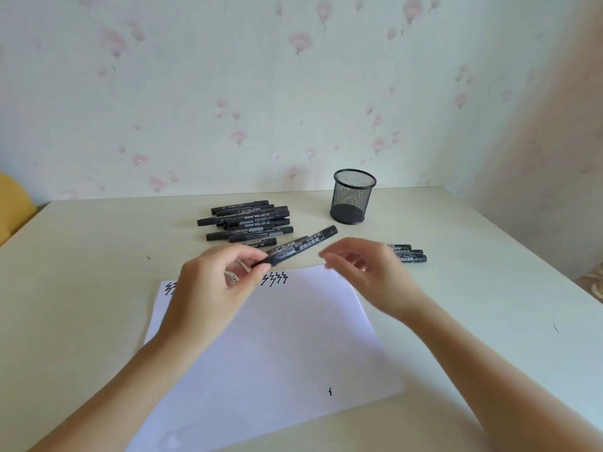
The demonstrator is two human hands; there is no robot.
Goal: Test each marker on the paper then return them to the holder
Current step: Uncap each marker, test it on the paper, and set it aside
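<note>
My left hand (215, 282) pinches a black capped marker (301, 243) by its near end, and the marker slants up to the right above the far edge of the white paper (261, 347). My right hand (362, 272) hovers just right of the marker with its fingers spread, blurred, holding nothing. Black zigzag marks (276, 279) run along the paper's far edge, and one small mark (330, 391) sits near its front right. A pile of several black markers (248, 223) lies behind the paper. Three more markers (408, 253) lie behind my right hand. The black mesh holder (352, 197) stands upright, with no markers showing inside.
The pale table (489, 305) meets a flowered wall at the back, with its right edge near the frame's right side. Something yellow (13, 207) sits past the table's left corner.
</note>
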